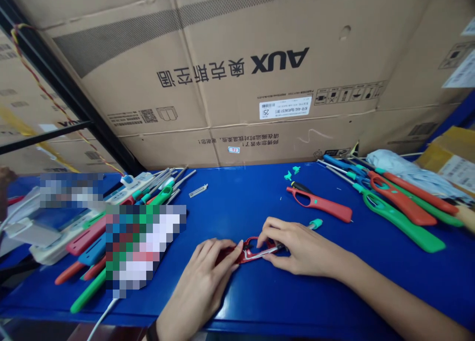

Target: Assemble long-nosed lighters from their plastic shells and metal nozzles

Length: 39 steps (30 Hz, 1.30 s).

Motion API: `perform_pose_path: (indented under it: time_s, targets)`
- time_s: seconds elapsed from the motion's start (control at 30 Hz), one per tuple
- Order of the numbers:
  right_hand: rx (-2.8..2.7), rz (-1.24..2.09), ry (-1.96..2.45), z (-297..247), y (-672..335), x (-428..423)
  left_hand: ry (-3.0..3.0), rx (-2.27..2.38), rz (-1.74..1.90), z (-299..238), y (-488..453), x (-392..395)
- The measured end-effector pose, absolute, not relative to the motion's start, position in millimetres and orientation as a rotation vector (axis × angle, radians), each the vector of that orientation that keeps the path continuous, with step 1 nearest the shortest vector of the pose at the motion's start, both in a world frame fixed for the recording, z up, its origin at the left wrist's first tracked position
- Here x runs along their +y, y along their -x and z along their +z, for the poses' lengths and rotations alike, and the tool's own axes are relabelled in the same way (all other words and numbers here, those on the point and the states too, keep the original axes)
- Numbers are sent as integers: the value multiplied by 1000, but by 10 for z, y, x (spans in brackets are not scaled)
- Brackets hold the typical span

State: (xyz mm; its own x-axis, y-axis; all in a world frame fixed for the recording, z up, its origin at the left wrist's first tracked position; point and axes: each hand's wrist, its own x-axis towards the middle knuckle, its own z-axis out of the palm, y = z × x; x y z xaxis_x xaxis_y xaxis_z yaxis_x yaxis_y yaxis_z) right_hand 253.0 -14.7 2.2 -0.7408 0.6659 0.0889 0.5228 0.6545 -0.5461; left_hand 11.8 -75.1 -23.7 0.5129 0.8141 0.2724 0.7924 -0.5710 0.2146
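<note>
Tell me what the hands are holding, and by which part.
A red utility lighter: the left hand pinches its red grip, the right hand its metal wand.

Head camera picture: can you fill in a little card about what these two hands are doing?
Left hand: holds the red plastic lighter body
Right hand: pinches the lighter body and its thin metal tube
Nearby things: small green plastic part, a whole red lighter
Rest: green lighters lie at the right on the blue table; an AUX cardboard box stands behind
</note>
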Motion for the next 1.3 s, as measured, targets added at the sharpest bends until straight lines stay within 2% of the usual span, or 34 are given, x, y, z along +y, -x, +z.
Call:
perform_pose_path:
  time_s: [0.77,1.3]
  targets:
    - [-2558,694,977,-25,-2426,-218,-2540,1436,652,-303,0,-880]
    - [-2548,687,880,-24,-2413,-224,-2892,1281,650,-322,-20,-904]
